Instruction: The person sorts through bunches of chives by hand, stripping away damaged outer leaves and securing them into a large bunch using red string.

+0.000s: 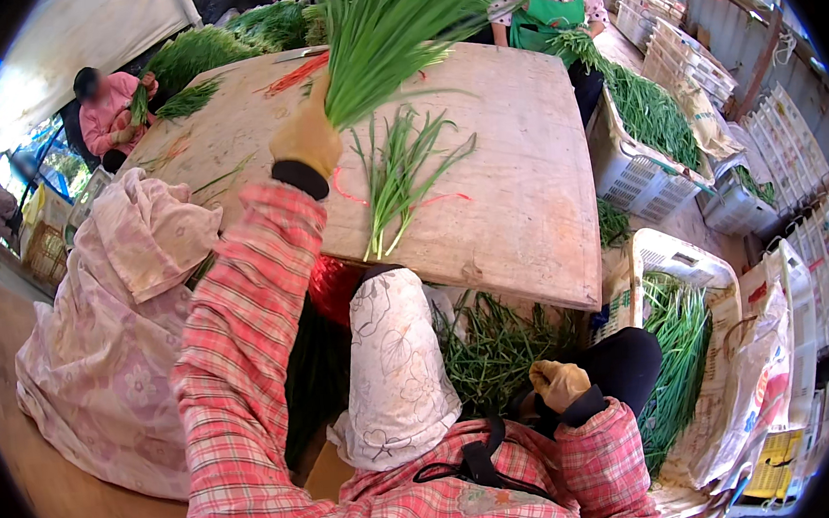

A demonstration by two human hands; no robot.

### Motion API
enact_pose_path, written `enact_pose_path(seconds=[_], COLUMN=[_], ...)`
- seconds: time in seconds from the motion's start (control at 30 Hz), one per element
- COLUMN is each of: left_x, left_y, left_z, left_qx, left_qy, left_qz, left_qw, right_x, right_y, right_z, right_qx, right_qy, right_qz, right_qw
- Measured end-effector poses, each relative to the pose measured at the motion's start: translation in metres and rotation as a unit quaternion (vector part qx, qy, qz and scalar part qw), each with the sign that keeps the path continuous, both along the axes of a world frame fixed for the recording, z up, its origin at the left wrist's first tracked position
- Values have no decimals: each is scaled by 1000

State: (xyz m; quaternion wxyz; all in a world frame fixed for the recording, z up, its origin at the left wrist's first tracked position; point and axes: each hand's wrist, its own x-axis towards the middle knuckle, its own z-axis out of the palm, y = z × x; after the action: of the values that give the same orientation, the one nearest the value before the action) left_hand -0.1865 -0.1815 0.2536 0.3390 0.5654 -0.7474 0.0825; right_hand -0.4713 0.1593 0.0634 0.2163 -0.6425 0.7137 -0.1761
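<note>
holding a bunch of green chives [387, 27] upright over a worn wooden table [526, 192], upper centre of the frame.

head view: the left hand [306, 136], in a tan glove, is closed tight round the bunch's stems, leaves fanning upward. the right hand [559, 384], also gloved, sits low at lower right, fingers curled and holding nothing, near a pile of cut greens [494, 345] under the table edge. loose chive stalks [399, 182] lie flat on the pale, scuffed boards. at right, a white slatted plastic crate [632, 179] holds long green leaves, and a paper-lined basket [724, 351] below it holds more.
</note>
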Motion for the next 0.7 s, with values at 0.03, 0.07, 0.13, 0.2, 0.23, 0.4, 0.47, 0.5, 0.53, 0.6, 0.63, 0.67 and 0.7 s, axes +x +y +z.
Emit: enact_pose_path(seconds=[0.03, 0.07, 0.13, 0.2, 0.23, 0.4, 0.47, 0.5, 0.53, 0.6, 0.63, 0.67, 0.7], left_x=[2, 13, 27, 18, 8, -1, 10, 20, 27, 44, 45, 43, 52], left_y=[-1, -3, -1, 21, 33, 36, 32, 32, 28, 17, 12, 11, 5], left_z=[-27, -56, -117, -145, -146, -140, -132, -130, -131, -139, -141, -135, -145], left_qx=[54, 85, 175, 271, 309, 332, 340, 348, 358, 393, 405, 412, 415], left_qy=[0, -34, -109, -145, -144, -146, -127, -116, -77, 7, 49, 75, 170], left_qz=[23, 31, 58, 84, 97, 39, -6, -27, -65, -132, -166, -188, -214], left_qw=[998, 995, 977, 948, 935, 931, 932, 930, 928, 910, 898, 889, 868], right_x=[2, 5, 12, 12, 12, 12, 17, 23, 26, 35, 31, 27, 32], right_y=[1, -1, -3, -3, -3, -29, -58, -75, -91, -124, -139, -156, -168], right_z=[0, 6, 6, 10, 12, 37, 40, 46, 46, 51, 39, 26, 20], right_qx=[6, 44, 54, 56, 53, -14, -138, -159, -185, -208, -247, -286, -327], right_qy=[11, 5, -8, -21, -34, -118, -48, -23, -12, 44, 73, 102, 123], right_qz=[10, 25, 42, 47, 50, 48, 69, 70, 58, 68, 90, 112, 142], right_qw=[1000, 999, 998, 997, 997, 992, 987, 984, 981, 975, 962, 946, 926])
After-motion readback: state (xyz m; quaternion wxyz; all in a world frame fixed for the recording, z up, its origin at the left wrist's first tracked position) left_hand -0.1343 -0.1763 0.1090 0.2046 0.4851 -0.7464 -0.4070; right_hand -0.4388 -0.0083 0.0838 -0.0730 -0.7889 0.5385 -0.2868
